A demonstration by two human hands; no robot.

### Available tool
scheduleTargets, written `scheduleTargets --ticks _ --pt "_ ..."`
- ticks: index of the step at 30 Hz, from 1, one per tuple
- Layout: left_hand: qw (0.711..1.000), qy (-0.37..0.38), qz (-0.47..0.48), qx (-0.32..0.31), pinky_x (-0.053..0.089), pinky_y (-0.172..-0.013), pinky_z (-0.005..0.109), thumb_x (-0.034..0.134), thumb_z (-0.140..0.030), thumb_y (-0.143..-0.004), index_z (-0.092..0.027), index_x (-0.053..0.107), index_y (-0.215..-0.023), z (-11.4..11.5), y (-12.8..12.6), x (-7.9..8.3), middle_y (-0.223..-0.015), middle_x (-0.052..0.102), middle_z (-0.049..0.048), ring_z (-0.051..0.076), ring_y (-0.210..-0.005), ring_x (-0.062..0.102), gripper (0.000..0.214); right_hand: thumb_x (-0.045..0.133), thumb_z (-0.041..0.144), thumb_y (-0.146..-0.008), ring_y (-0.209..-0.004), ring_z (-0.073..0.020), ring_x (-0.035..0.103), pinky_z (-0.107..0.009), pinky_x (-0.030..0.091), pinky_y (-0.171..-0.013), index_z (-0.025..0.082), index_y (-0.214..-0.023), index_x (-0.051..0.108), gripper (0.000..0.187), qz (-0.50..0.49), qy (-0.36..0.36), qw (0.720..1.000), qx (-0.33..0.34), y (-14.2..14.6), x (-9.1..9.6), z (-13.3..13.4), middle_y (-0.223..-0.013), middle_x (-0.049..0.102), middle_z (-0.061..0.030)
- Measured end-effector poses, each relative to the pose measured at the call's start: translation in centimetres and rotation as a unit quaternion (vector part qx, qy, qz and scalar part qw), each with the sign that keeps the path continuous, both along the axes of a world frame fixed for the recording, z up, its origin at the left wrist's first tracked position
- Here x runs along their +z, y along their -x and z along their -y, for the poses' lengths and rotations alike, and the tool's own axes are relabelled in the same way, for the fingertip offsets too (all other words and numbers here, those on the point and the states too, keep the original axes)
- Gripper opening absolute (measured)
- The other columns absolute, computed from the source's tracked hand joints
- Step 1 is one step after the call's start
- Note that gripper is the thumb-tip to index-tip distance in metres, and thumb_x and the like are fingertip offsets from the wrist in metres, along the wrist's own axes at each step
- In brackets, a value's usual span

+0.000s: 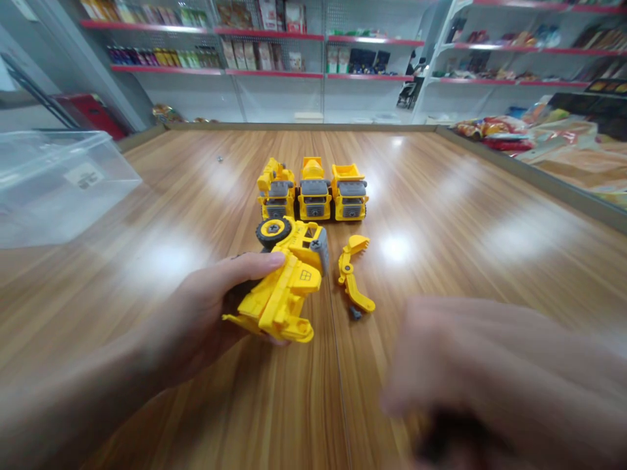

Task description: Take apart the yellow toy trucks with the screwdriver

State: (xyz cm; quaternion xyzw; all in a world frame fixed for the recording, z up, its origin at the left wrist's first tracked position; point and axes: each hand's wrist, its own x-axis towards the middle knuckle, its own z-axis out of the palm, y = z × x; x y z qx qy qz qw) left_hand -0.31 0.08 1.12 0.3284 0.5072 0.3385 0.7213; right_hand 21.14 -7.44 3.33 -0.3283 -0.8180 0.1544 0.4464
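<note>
My left hand (225,287) is closed around a yellow toy truck (279,294), which is tipped on its side. One black wheel with a yellow hub sticks up at its far end, and a grey front part faces right. To the right of it on the table lies a yellow toy excavator arm (349,271) with a toothed bucket. A small grey screw (355,313) sits at the arm's near end. My right hand (441,359) is at the lower right, smeared by motion. Under it shows a blurred dark thing (460,436) that I cannot make out.
Three yellow toy trucks (314,199) stand in a row beyond the held one. A clear plastic bin (59,189) is on the left, and a tiny metal piece (220,159) lies far off. Bagged goods (509,134) lie past the right rim. Stocked shelves (274,34) line the back.
</note>
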Motion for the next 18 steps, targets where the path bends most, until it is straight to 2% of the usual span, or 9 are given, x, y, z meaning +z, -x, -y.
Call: scheduleTargets --ticks 1,2,4,6,10,14,18 --pt "1.0 0.005 0.003 -0.004 0.059 -0.054 0.027 0.072 -0.037 -0.078 -0.015 0.073 -0.105 0.1 -0.1 0.0 -0.081 0.079 0.0052 0.019 -0.064 0.069 0.035 0.075 0.033 -0.081 -0.053 -0.013 0.058 -0.026 0.041 -0.043 0.028 -0.098 0.057 0.025 -0.001 0.016 0.997 -0.072 0.4 -0.7 -0.6 -0.067 0.06 0.0035" --pt "1.0 0.005 0.001 -0.012 0.058 -0.053 0.026 0.071 -0.038 -0.079 -0.016 0.072 -0.108 0.3 -0.1 0.1 -0.083 0.08 0.0054 0.019 -0.064 0.07 0.036 0.077 0.04 -0.078 -0.056 -0.0146 0.061 -0.027 0.043 -0.044 0.025 -0.104 0.057 0.037 0.029 0.05 0.993 -0.098 0.8 -1.4 -1.3 -0.073 0.064 0.0013" --pt "0.999 -0.005 0.0 -0.037 0.057 -0.055 0.025 0.069 -0.037 -0.082 -0.018 0.07 -0.114 0.6 -0.4 0.3 -0.087 0.08 0.005 0.019 -0.066 0.071 0.037 0.077 0.052 -0.075 -0.06 -0.0176 0.065 -0.027 0.046 -0.046 0.02 -0.12 0.052 0.061 0.075 0.101 0.986 -0.11 1.4 -2.6 -2.4 -0.08 0.069 -0.0017" --pt "0.997 -0.023 0.018 -0.073 0.056 -0.058 0.025 0.067 -0.035 -0.085 -0.021 0.067 -0.117 1.0 -0.7 0.4 -0.093 0.08 0.0045 0.019 -0.067 0.072 0.036 0.075 0.057 -0.075 -0.065 -0.0202 0.068 -0.028 0.051 -0.052 0.019 -0.127 0.05 0.069 0.106 0.131 0.981 -0.093 1.6 -3.4 -3.0 -0.085 0.071 -0.0037" --pt "0.992 -0.07 0.033 -0.102 0.058 -0.068 0.027 0.072 -0.033 -0.082 -0.025 0.063 -0.121 1.2 -1.0 0.3 -0.105 0.078 0.0044 0.02 -0.076 0.074 0.04 0.074 0.058 -0.075 -0.073 -0.0246 0.072 -0.032 0.057 -0.061 0.017 -0.124 0.055 0.067 0.115 0.161 0.975 -0.099 1.3 -4.1 -3.3 -0.091 0.072 -0.0081" --pt "0.99 -0.108 -0.03 -0.082 0.057 -0.074 0.035 0.072 -0.041 -0.08 -0.025 0.054 -0.127 1.2 -0.8 -0.2 -0.11 0.074 0.007 0.028 -0.093 0.072 0.052 0.075 0.05 -0.073 -0.071 -0.0243 0.071 -0.032 0.056 -0.059 0.017 -0.118 0.06 0.057 0.114 0.166 0.973 -0.113 1.4 -4.1 -3.4 -0.088 0.073 -0.0077" --pt "0.98 -0.146 -0.069 -0.113 0.055 -0.082 0.044 0.069 -0.038 -0.084 -0.023 0.05 -0.129 0.9 -0.5 -0.7 -0.117 0.07 0.0109 0.034 -0.104 0.068 0.051 0.073 0.042 -0.071 -0.065 -0.0216 0.067 -0.029 0.053 -0.055 0.018 -0.104 0.064 0.042 0.121 0.189 0.967 -0.122 1.8 -3.8 -3.5 -0.08 0.071 -0.0057"
